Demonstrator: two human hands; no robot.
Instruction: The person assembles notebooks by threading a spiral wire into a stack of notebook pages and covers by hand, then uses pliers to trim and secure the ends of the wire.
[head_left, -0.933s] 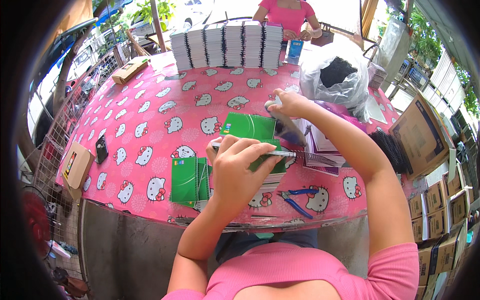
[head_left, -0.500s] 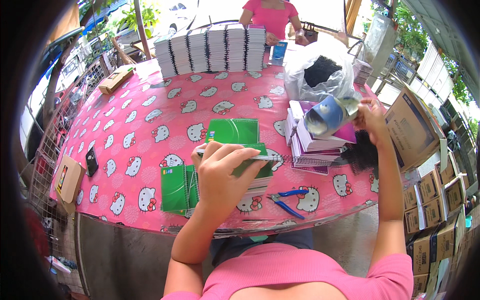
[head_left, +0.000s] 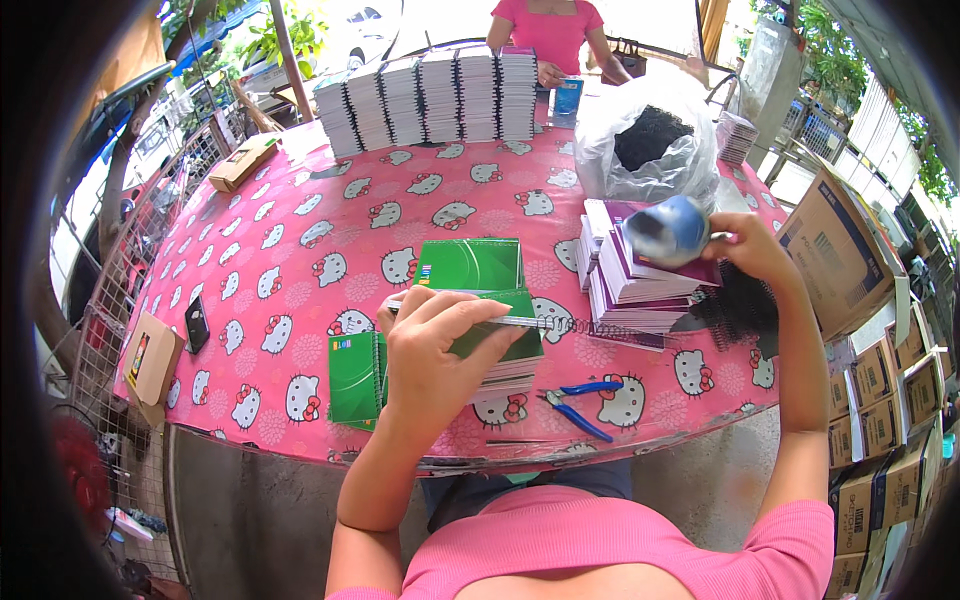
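Lower left: green rectangular paper notebooks [head_left: 352,380], at least two. Centre: left hand [head_left: 440,345] pinches one thin white-edged notebook [head_left: 515,321], thumb and fingers clamped, likely steadying it; one dark wire coil [head_left: 560,326] protrudes rightward. One blue-handled pliers [head_left: 588,411]. Right of centre: one blurred blue rounded object [head_left: 678,228], right hand's [head_left: 748,246] fingers closed on it.

Green notebooks [head_left: 470,262] with paler curved lines, purple notebooks [head_left: 637,287], blue-handled pliers [head_left: 580,420], pink tablecloth [head_left: 340,228] with white cat faces

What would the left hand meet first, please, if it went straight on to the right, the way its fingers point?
The left hand would probably meet the spiral coil first, with the purple notebooks beyond, though depth is unclear.
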